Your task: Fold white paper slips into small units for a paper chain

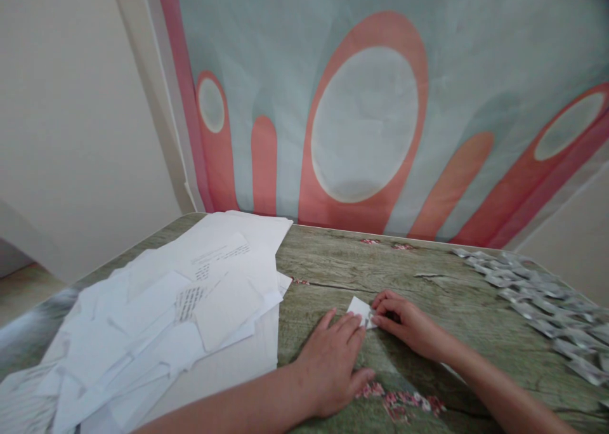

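Observation:
A small piece of white paper (360,309) lies on the wood-patterned table, between my two hands. My left hand (330,361) rests flat with its fingers spread, and its fingertips touch the paper's near left edge. At the paper's right side, my right hand (404,323) has thumb and fingers pinched on its edge. Part of the paper is hidden under the fingertips, so I cannot tell exactly how it is folded.
A large heap of white paper sheets and scraps (228,307), some printed, covers the table's left side. Rows of small folded grey-white pieces (537,294) lie along the right edge. Behind the table (342,263) hangs a red and grey-green patterned sheet (295,53).

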